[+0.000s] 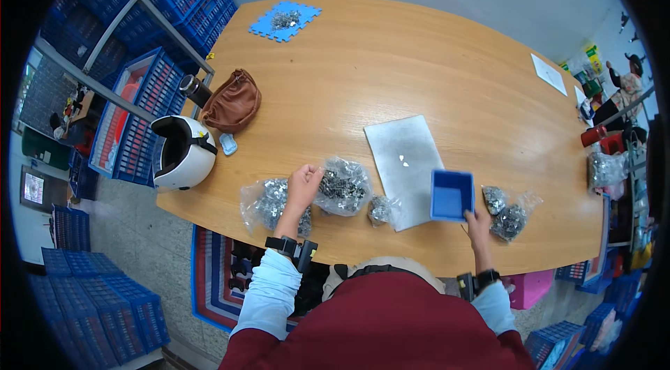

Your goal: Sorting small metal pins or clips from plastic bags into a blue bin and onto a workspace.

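My right hand [478, 225] grips the near right corner of an empty blue plastic bin [452, 193], held over the right edge of a grey mat [399, 150]. With fingers drawn together, my left hand [305, 184] pinches the left edge of an open see-through plastic bag [344, 187] full of small metal parts. Beneath my left wrist lies another bag of silvery metal parts [271, 204]. A smaller bag of parts [380, 210] sits between the open bag and the mat. Two small pale pieces [403, 161] rest on the mat.
Two more bags of metal parts [509, 219] lie right of the bin. At the left stand a white helmet [199, 164], a brown handbag [234, 103] and a dark bottle [195, 90]. A blue foam mat [269, 29] with metal parts lies at the far left. Blue crates [105, 300] surround the table.
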Available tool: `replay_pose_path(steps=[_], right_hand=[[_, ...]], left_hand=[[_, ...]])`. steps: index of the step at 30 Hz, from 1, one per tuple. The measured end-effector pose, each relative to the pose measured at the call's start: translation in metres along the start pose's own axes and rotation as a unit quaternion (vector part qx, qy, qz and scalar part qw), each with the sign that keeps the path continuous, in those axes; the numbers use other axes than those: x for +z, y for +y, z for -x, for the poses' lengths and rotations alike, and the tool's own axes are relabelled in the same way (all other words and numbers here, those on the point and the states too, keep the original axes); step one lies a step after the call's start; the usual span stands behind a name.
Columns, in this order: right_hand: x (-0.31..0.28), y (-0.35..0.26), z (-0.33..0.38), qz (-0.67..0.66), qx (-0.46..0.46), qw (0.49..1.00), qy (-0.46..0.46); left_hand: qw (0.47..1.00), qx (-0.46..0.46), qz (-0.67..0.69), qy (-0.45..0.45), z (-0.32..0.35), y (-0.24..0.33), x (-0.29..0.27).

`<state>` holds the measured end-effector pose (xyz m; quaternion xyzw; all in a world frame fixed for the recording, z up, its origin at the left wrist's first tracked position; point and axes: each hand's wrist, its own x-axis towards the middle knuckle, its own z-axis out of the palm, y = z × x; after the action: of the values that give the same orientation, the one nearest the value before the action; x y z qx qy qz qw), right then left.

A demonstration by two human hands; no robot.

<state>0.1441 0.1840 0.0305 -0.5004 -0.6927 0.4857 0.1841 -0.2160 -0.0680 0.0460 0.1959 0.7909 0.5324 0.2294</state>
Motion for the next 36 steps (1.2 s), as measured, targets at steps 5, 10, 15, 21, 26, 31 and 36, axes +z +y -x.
replay_pose_path(steps=[5,10,15,21,26,31,36], right_hand=[[-0.013,0.096,0.047,0.017,-0.027,0.999,0.037],[-0.02,0.027,0.048,0.273,0.039,0.957,0.084],[0.006,0.012,-0.004,0.167,-0.046,0.981,0.093],[0.102,-0.016,-0.078,0.068,-0.099,0.991,-0.054],[0.16,-0.016,-0.124,0.11,-0.106,0.985,-0.083],[0.182,-0.012,-0.133,0.142,-0.138,0.979,-0.042],[0.179,-0.016,-0.135,0.153,-0.128,0.974,-0.107]], left_hand=[[0.999,0.023,-0.038,0.008,0.002,0.014,0.004],[0.995,0.02,-0.094,0.0,0.007,0.023,-0.004],[0.999,-0.036,0.004,-0.002,0.011,0.017,0.004],[0.998,-0.062,-0.004,0.033,0.019,0.008,0.006],[0.996,-0.064,-0.007,0.062,0.032,0.014,0.012],[0.991,-0.084,0.023,0.105,0.026,0.012,0.0],[0.979,-0.136,0.065,0.141,0.016,0.016,-0.001]])
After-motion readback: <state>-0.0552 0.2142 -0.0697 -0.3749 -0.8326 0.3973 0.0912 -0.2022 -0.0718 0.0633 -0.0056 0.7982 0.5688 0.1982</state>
